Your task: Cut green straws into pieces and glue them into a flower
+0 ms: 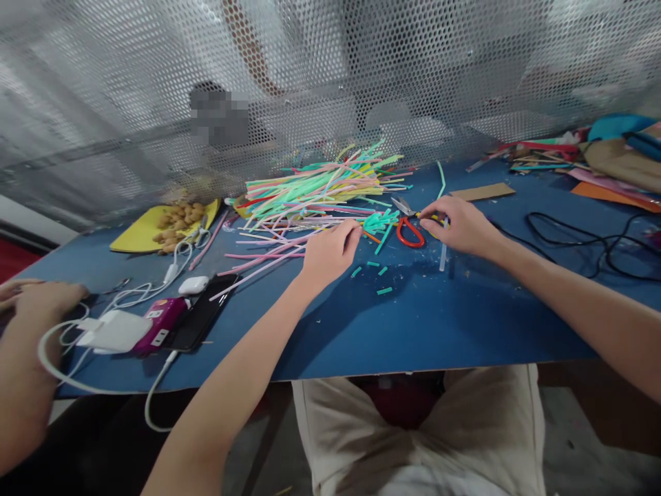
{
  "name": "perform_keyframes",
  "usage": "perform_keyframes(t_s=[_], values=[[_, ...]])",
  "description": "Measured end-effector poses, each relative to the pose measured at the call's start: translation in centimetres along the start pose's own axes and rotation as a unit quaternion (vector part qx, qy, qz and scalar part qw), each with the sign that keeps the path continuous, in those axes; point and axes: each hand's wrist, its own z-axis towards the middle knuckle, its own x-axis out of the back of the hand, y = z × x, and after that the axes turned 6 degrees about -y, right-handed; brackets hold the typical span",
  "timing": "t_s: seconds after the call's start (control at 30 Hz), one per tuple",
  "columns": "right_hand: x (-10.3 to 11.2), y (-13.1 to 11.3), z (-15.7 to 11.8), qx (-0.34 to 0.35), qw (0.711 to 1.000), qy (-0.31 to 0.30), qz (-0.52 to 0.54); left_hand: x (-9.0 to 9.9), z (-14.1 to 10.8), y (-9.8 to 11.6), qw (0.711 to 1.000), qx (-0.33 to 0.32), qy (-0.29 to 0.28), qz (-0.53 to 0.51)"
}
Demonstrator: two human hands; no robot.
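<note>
My left hand (333, 251) is closed, thumb against bent fingers, at the left edge of a tuft of teal straw-like strips (379, 222). Whatever its fingertips hold is hidden. Scissors (410, 233) with a red-orange handle loop lie right of the tuft, blades pointing away to the left. My right hand (459, 224) curls its fingers around something yellow beside the scissors; what it is I cannot make out. Under those fingers a translucent stick (443, 256) shows. Several short teal cut pieces (384, 291) lie in front of the tuft.
Behind lies a pile of coloured strips (320, 189) against a perforated metal panel (438, 62). Left are a yellow sheet with peanuts (178, 219), a phone (204, 313), a purple power strip (161, 324) and another person's hand (49, 303). Right are a cardboard strip (483, 191) and black cable (568, 241).
</note>
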Motion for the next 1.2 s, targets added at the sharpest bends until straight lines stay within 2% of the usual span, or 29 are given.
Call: perform_keyframes(t_s=[0.17,0.37,0.6,0.77,0.9,0.97,1.03,1.13,1.2], values=[[-0.2,-1.0,-0.2,0.035,0.999,-0.028,0.023,0.1,0.1,0.0,1.000,-0.002,-0.013,0.005],[0.4,-3.8,-0.8,0.051,0.997,0.007,0.065,-0.4,0.0,0.4,0.998,-0.027,-0.046,0.038],[0.3,-5.2,-1.2,0.012,0.996,0.032,0.081,-0.7,-0.2,1.1,0.997,-0.049,-0.038,0.037],[0.6,-5.3,-1.2,0.012,0.989,0.108,0.097,-0.6,-0.2,1.0,0.997,-0.039,-0.042,0.045],[1.0,-4.9,-1.0,-0.046,0.961,0.175,0.210,-0.1,-0.1,1.0,0.999,-0.016,-0.041,0.026],[0.8,-4.7,-0.8,-0.063,0.944,0.157,0.284,0.2,-0.1,1.3,1.000,-0.008,-0.024,-0.011],[0.4,-5.0,-0.7,-0.059,0.938,0.109,0.323,0.6,-0.1,1.7,0.999,0.000,-0.002,-0.052],[-0.2,-6.5,-1.0,-0.044,0.944,0.043,0.323,1.1,-0.3,2.8,0.993,0.007,0.013,-0.114],[-0.4,-7.8,-1.4,-0.038,0.947,0.033,0.317,1.3,-0.5,3.7,0.986,0.009,-0.002,-0.167]])
